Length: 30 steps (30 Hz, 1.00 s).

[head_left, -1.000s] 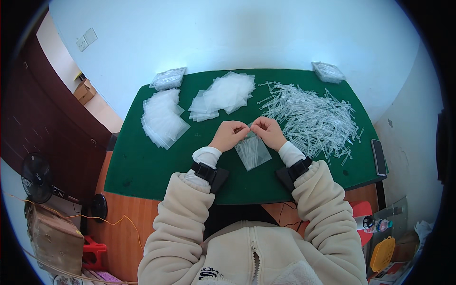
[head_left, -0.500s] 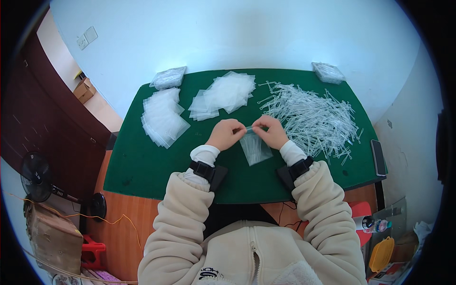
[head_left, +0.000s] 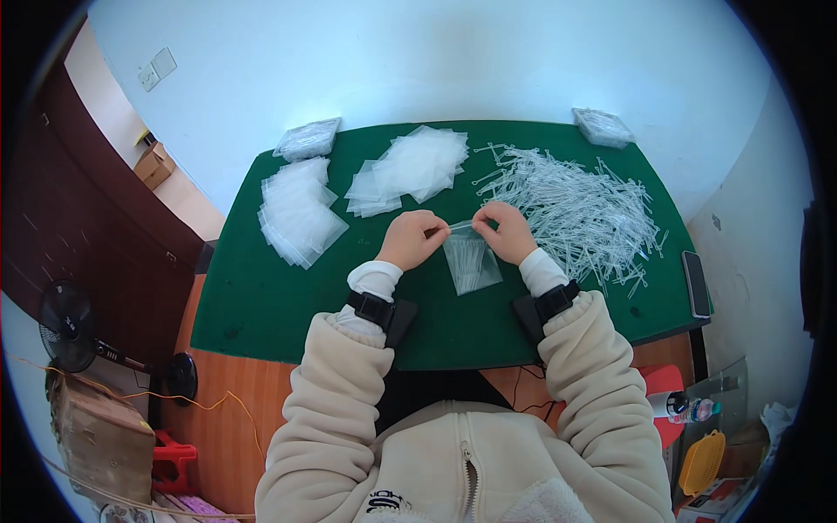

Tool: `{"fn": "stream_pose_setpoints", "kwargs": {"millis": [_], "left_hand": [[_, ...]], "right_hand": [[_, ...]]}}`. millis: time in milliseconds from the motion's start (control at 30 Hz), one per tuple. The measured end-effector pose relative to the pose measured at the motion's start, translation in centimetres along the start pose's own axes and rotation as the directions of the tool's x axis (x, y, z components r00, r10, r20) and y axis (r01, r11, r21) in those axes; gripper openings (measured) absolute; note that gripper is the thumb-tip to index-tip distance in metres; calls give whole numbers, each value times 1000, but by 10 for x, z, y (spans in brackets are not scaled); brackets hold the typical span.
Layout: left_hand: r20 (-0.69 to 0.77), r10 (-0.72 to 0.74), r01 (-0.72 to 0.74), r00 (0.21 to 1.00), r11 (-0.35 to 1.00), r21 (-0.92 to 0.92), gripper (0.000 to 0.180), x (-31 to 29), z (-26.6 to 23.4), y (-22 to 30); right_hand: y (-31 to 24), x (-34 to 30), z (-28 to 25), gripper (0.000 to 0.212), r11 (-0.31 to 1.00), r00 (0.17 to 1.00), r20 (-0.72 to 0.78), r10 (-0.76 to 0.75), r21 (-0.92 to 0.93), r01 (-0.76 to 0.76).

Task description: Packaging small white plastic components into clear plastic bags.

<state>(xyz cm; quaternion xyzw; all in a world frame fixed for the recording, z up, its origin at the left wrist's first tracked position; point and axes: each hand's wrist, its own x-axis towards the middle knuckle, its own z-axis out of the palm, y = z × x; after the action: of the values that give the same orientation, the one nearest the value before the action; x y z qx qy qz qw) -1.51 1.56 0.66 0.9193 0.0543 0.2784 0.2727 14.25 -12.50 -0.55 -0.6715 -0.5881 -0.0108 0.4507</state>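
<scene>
A wide green cloth-covered table [head_left: 261,305] is set against a pale wall. On its right side a broad, loose pile of thin, clear plastic sticks [head_left: 580,209] is spread; at far centre and at left, a centre fan of flat, translucent plastic bags [head_left: 418,161] and a left fan of similar bags [head_left: 299,213] are laid out. No change noted in these.

The left hand [head_left: 410,241] and right hand [head_left: 508,233] are placed over the middle of the table. By each, thumb and forefinger are closed in a narrow pinch on the small, clear, rectangular plastic bag [head_left: 473,266], which is held between them, lower end pointed toward the wearer. Thin, clear sticks are seen inside.

Change: a second ago the fingertips were almost together; now they are parted along the bag's top edge [head_left: 461,226], and a stretch of it is exposed. The edge is judged to be drawn straighter, with the contents kept below. Whether the mouth is sealed cannot be told at this size.
</scene>
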Motion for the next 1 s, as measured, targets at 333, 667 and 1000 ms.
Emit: {"fn": "stream_pose_setpoints", "kwargs": {"millis": [333, 667, 1000], "left_hand": [[-31, -110, 107, 993, 991, -86, 15, -1, -1, 0], [-95, -260, 229, 961, 940, -254, 11, 0, -2, -5], [-96, 242, -259, 966, 933, -250, 18, 3, 3, 11]], "right_hand": [[15, -2, 9, 8, 976, 987, -73, 144, 174, -129], [12, -1, 6, 6, 484, 863, 159, 479, 773, -411], [5, -4, 22, 8, 529, 881, 322, 348, 708, -468]]}}
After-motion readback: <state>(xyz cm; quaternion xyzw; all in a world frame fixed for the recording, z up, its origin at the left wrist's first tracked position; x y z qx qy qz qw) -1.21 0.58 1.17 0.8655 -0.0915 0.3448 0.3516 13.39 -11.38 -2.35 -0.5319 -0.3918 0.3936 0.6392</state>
